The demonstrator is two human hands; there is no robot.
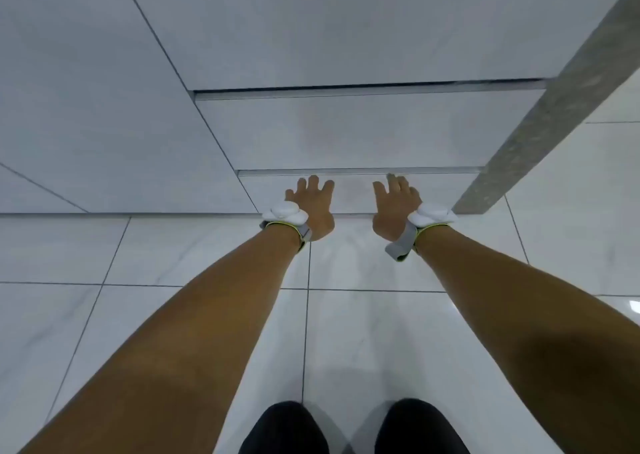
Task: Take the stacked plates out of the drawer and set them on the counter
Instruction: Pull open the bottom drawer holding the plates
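Head camera, looking steeply down: a person reaches both bare arms toward the lowest drawer front (356, 190) of a white cabinet bank. The left hand (311, 207) and the right hand (394, 207) are side by side but apart, fingers spread wide and empty, fingertips near the drawer front's top edge; whether they touch it cannot be told. Each wrist carries a white sensor puck on a grey strap, the left wrist sensor (284, 213) and the right wrist sensor (433, 214). A taller middle drawer front (363, 128) sits above, shut, with a dark gap along its top. A grey stone panel (554, 107) runs diagonally at the right edge of the cabinets. The glossy white tiled floor (173, 256) fills the lower frame, with two dark knees (346, 429) at the bottom edge. The plates are not visible; all drawers appear closed.
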